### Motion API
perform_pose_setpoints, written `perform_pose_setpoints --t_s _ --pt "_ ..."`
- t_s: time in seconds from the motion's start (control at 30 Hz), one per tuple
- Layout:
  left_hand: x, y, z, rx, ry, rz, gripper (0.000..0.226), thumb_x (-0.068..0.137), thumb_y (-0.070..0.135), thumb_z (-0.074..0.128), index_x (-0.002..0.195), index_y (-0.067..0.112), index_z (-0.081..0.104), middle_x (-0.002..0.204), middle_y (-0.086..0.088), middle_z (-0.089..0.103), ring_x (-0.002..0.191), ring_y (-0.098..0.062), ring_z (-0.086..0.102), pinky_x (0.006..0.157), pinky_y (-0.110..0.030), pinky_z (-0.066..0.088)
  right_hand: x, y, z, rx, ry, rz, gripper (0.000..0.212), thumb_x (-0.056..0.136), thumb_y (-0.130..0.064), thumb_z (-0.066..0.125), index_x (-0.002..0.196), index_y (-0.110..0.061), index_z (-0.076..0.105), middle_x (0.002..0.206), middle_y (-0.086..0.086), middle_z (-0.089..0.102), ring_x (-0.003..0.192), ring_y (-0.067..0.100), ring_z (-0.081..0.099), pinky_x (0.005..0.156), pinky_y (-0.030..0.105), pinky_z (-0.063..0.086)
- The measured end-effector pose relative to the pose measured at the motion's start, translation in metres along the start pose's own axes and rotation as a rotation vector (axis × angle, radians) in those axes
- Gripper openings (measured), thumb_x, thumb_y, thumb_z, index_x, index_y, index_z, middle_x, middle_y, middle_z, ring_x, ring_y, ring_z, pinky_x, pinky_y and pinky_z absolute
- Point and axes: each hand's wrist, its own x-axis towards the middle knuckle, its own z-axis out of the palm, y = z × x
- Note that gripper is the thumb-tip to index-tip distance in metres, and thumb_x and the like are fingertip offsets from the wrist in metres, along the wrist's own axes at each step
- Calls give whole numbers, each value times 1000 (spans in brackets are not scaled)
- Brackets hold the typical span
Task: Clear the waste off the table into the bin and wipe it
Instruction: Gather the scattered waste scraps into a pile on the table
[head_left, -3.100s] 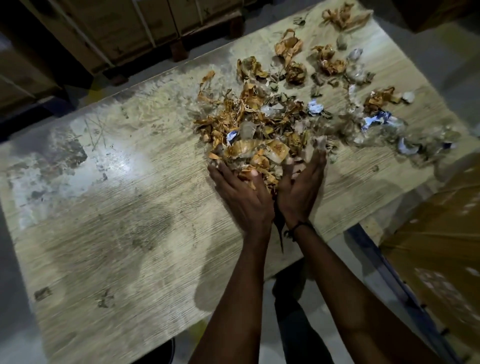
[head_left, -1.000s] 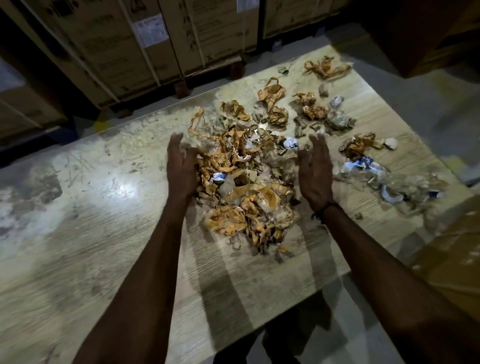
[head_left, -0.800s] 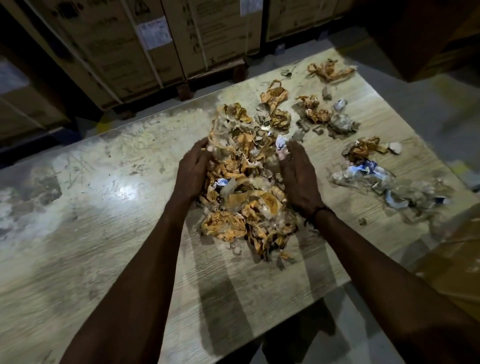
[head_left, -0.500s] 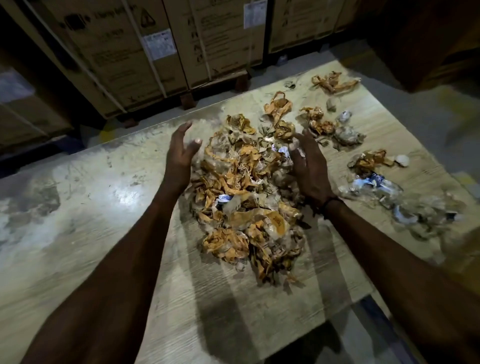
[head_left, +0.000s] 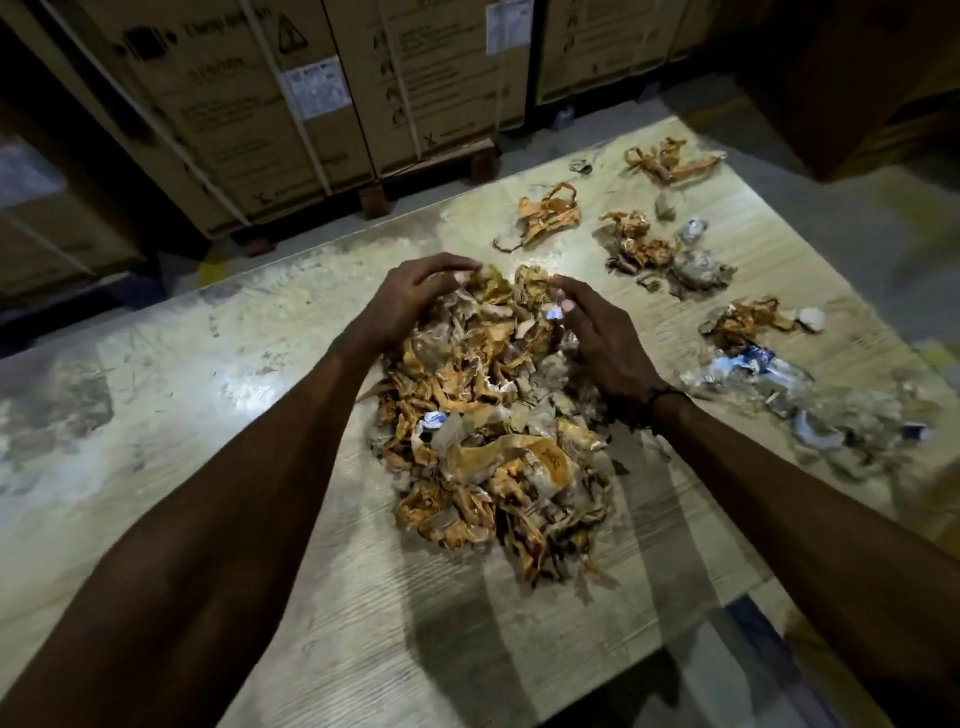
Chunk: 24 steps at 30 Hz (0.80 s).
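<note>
A big heap of crumpled orange and clear plastic waste (head_left: 488, 431) lies in the middle of the worn wooden table (head_left: 208, 415). My left hand (head_left: 410, 301) curls over the heap's far left top, fingers bent onto the scraps. My right hand (head_left: 597, 332) cups the heap's far right side, fingers spread and pressed against it. Both hands hem in the far end of the pile; neither has lifted anything. Smaller clumps of orange waste (head_left: 550, 215) and crushed clear wrappers (head_left: 769, 374) stay scattered to the right. No bin or cloth is in view.
Strapped cardboard boxes (head_left: 291, 114) on pallets stand just behind the table's far edge. The table's near edge runs diagonally at bottom right, with floor and a blue bar (head_left: 769, 654) beyond it. The table's left part is stained.
My hands moved from the heap's sides to its far end and closed in toward each other, pulling the far scraps into the pile.
</note>
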Motion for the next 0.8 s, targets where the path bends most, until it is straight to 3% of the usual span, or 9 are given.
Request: perform_pose_setpoints --t_s 0.07,0.2,0.33,0.43,0.53,0.67,0.8 --pt "-10 0 -6 -32 68 12 47 101 44 49 139 22 66 142 4 65 128 -12 61 104 -28 47 -5 1 -7 -2 79 -14 41 110 -47 43 147 -32 55 150 -11 56 137 -1 50 110 22 43" --pt "-35 -1 -19 -108 313 24 48 99 37 46 135 13 67 140 -1 65 130 -6 58 106 -21 46 -22 7 -32 -125 254 -17 43 111 -39 40 147 -22 57 152 -1 56 141 8 48 113 16 35" --pt "-75 -17 -9 -203 475 -55 41 103 34 47 135 16 66 141 -2 66 133 -13 59 112 -39 47 -58 16 -67 -163 426 -30 37 112 -27 40 141 -17 61 143 -2 61 133 6 52 111 18 38" --pt "-107 -33 15 -220 546 -186 44 104 42 49 146 31 57 150 6 57 140 -13 52 118 -51 43 -85 44 -77 -215 490 98 45 110 -31 40 145 -9 56 150 10 55 141 18 47 119 41 37" --pt "-124 -23 38 -168 556 -207 54 104 55 45 153 34 46 156 5 53 145 -16 49 118 -44 42 -99 55 -64 -260 423 154 58 107 -40 37 148 -2 51 158 17 46 150 31 37 126 47 25" --pt "-133 -1 65 -78 579 -215 58 105 50 42 158 28 40 149 5 55 134 -20 56 101 -32 45 -102 41 -28 -286 282 30 53 108 -35 38 149 -3 51 156 16 48 148 30 41 123 49 30" --pt "-148 1 74 -169 709 -229 55 107 49 44 158 29 39 158 9 46 147 -10 44 119 -44 41 -104 23 -14 -254 224 -22 47 109 -30 40 153 -13 48 161 8 44 152 22 36 125 35 26"
